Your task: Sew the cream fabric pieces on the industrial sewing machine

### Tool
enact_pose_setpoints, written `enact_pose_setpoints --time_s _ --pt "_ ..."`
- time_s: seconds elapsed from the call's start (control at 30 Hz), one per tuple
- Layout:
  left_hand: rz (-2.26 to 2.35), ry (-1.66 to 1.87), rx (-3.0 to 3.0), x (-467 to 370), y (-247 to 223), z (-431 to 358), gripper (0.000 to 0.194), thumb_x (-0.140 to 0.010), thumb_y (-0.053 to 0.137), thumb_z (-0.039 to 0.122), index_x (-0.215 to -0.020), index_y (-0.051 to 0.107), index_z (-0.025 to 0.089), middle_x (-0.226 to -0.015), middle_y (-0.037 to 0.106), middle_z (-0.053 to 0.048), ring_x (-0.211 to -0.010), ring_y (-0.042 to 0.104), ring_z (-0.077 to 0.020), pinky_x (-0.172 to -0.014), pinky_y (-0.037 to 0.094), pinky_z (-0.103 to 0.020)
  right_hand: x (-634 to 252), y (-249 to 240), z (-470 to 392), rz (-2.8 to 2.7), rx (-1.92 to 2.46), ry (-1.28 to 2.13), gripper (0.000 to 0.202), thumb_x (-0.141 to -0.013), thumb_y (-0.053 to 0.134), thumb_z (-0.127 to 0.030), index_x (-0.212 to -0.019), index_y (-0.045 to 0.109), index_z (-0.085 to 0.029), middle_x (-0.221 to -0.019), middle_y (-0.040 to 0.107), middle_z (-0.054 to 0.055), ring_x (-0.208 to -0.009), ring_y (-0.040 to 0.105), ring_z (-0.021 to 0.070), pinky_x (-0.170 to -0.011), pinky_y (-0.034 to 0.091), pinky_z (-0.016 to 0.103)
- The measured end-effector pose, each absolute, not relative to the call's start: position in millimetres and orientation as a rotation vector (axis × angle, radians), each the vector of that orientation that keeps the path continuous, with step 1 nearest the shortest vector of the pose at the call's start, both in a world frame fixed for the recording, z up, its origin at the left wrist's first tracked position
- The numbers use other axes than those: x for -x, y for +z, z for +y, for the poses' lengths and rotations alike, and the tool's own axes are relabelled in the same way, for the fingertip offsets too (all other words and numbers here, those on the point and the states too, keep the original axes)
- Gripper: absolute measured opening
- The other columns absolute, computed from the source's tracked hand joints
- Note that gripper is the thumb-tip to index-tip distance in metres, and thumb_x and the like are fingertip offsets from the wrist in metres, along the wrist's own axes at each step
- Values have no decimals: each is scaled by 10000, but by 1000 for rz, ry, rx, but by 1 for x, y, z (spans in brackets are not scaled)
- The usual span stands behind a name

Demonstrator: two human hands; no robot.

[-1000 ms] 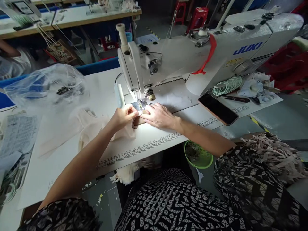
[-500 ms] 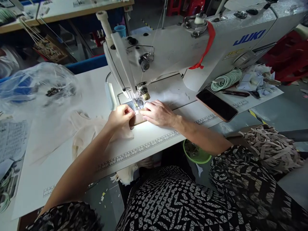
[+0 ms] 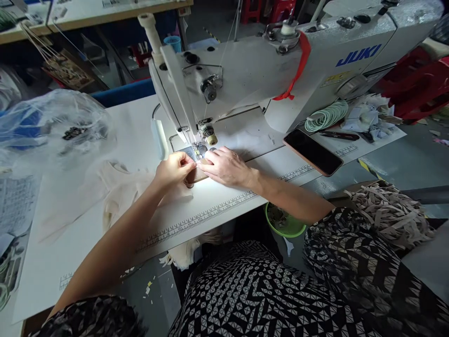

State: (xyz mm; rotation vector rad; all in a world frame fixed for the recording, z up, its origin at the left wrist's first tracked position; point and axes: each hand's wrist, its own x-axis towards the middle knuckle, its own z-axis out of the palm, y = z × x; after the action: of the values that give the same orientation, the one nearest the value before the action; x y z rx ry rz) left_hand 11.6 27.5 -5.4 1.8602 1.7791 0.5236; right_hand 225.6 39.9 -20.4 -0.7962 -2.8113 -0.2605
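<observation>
Pale, thin fabric lies on the table in front of the sewing machine, reaching under my left wrist. My left hand pinches the fabric's edge between thumb and fingertips, just before the presser foot. From the other side my right hand closes its fingertips on the same edge, almost touching the left thumb. Below the fingertips shows a flat brown piece, partly covered by both hands. The exact edge held is hidden by the fingers. Lamp light falls brightly on this spot.
A phone lies right of my right forearm, near coiled pale-green cord and fabric scraps. Left stands a clear plastic bag. A green bin sits below the table edge; a heap of strips lies at right.
My right hand has shifted slightly left, bringing its fingertips up to the left thumb. The left hand keeps its pinch. The whole view has moved a little.
</observation>
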Motion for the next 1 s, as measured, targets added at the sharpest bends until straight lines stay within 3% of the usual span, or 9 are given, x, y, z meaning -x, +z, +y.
enact_pose_setpoints --time_s 0.13,0.23,0.5,0.67,1.0 --pt "1770 577 -2406 -12 -8 13 178 -913 548 279 -973 689 189 -1092 715 -129 -990 658 -308 -783 540 -429 -222 -19 38 -2828 795 -332 369 -1085 320 -205 -1070 686 -157 -958 604 89 -802 473 208 -724 295 374" --pt "1523 642 -2679 -14 -17 -4 291 -953 425 174 -1107 672 161 -1187 700 -162 -1121 630 -319 -931 549 -485 -221 -21 39 -2801 778 -316 364 -1092 337 -240 -1010 681 -154 -955 610 95 -804 478 213 -731 301 379" --pt "1419 656 -2794 -17 -42 -23 412 -960 414 174 -1276 648 50 -1264 673 -236 -1208 616 -348 -1047 556 -525 -223 -23 39 -2776 763 -290 323 -1082 368 -240 -1079 678 -151 -977 626 101 -818 491 223 -745 308 379" --pt "1448 592 -2765 -16 -42 -12 437 -957 411 205 -1308 644 86 -1265 670 -225 -1205 615 -352 -1046 548 -555 -228 -20 46 -2681 908 -228 330 -1071 379 -219 -1083 705 -166 -973 633 84 -807 490 206 -778 317 363" --pt "1536 557 -2732 -18 -43 10 394 -969 391 240 -1260 642 158 -1199 677 -156 -1157 611 -319 -1036 527 -464 -237 -22 56 -2589 1038 -192 353 -1060 396 -198 -947 728 -163 -906 619 69 -753 478 191 -789 325 363"
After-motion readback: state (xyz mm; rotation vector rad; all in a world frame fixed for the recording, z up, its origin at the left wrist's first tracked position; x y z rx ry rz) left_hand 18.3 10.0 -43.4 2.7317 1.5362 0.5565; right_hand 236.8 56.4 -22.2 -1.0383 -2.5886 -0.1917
